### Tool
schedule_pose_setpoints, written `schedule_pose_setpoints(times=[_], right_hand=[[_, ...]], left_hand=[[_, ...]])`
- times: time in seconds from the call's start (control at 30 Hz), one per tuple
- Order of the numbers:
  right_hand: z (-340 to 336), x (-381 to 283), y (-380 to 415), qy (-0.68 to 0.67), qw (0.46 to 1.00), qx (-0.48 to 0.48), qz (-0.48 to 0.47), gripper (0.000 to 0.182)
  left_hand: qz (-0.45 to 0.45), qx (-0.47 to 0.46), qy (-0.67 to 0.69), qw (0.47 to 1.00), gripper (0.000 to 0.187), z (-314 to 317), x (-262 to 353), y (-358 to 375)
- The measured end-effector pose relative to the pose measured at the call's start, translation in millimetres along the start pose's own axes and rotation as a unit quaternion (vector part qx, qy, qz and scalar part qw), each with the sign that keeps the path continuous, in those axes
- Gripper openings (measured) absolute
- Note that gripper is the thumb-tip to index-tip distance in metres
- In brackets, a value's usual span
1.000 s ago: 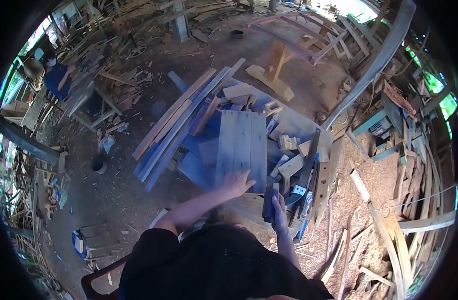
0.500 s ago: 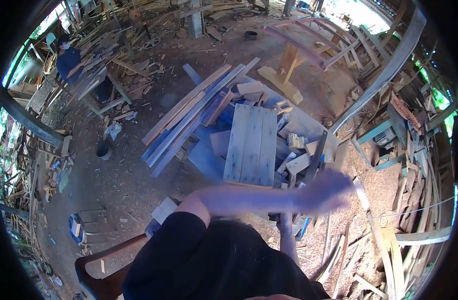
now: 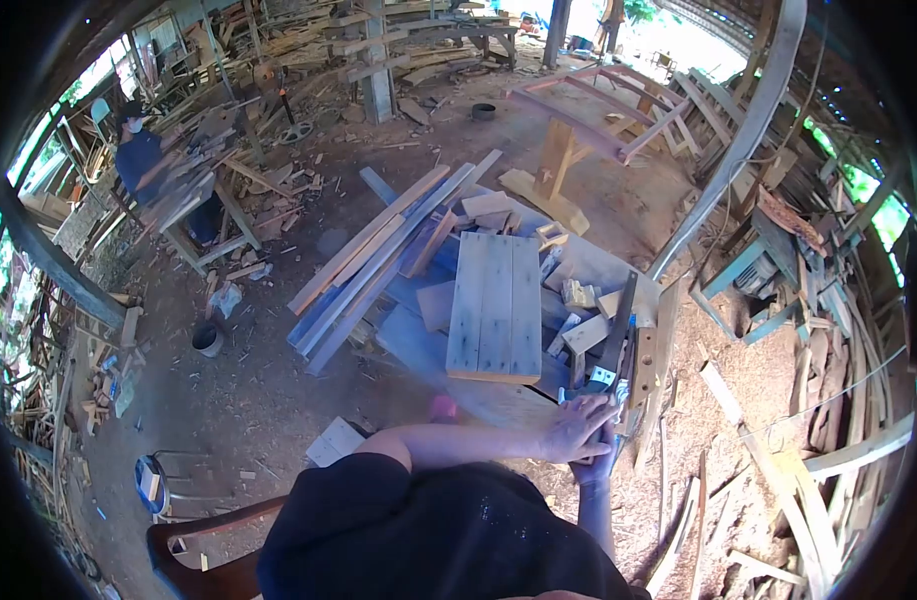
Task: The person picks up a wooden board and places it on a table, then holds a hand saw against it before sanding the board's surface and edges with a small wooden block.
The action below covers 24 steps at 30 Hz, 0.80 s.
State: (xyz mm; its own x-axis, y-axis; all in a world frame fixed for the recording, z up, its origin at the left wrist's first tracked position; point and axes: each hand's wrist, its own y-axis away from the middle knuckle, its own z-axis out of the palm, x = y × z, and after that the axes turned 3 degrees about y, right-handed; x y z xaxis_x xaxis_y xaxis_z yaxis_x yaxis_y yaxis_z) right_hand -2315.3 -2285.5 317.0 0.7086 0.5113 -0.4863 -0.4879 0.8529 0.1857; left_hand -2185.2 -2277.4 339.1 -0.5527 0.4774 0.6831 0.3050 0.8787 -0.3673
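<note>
My left hand (image 3: 574, 432) reaches across from the left with its fingers stretched out, resting over my right hand (image 3: 595, 468). The fingers of my right hand are mostly hidden beneath it, and I cannot tell what they hold. Just beyond both hands, at the right front of the work table, are shiny metal parts (image 3: 604, 377) and a long dark bar (image 3: 619, 325) pointing away from me. To the left of them lies a panel of pale boards (image 3: 494, 305) with dark nail marks, raised on the cluttered table.
Long planks (image 3: 378, 255) stick out over the table's left side. Wood offcuts (image 3: 580, 292) lie around the panel. A red-brown frame (image 3: 578, 128) stands on a trestle behind. A person (image 3: 138, 158) works at a bench far left. A stool (image 3: 152, 482) and bucket (image 3: 207, 338) are on the floor.
My left hand, blurred and raised to the right before, has come back left and down onto my right hand. My view has shifted, showing more of the yard behind.
</note>
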Motion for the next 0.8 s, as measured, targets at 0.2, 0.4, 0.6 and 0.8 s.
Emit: schedule_pose_setpoints(times=[0.2,0.4,0.6,0.8], right_hand=[[-13.8,-10.8,15.8,0.031,0.991,-0.097,-0.09,0.052],[-27.6,-21.1,22.7,0.016,0.985,0.169,-0.012,0.053],[-14.8,-32.9,9.5,0.142,0.975,0.132,0.107,0.064],[-25.3,-23.6,-27.0,0.387,0.907,0.133,0.094,0.058]], left_hand=[[-0.036,-0.022,0.007,0.999,0.09,23.8,26.1,3.7],[-0.035,-0.157,0.044,0.986,0.085,1.4,24.7,20.6],[-0.261,-0.079,0.155,0.95,0.03,-59.5,-95.1,99.1],[-0.513,-0.126,0.008,0.849,0.041,-40.6,-127.7,254.0]])
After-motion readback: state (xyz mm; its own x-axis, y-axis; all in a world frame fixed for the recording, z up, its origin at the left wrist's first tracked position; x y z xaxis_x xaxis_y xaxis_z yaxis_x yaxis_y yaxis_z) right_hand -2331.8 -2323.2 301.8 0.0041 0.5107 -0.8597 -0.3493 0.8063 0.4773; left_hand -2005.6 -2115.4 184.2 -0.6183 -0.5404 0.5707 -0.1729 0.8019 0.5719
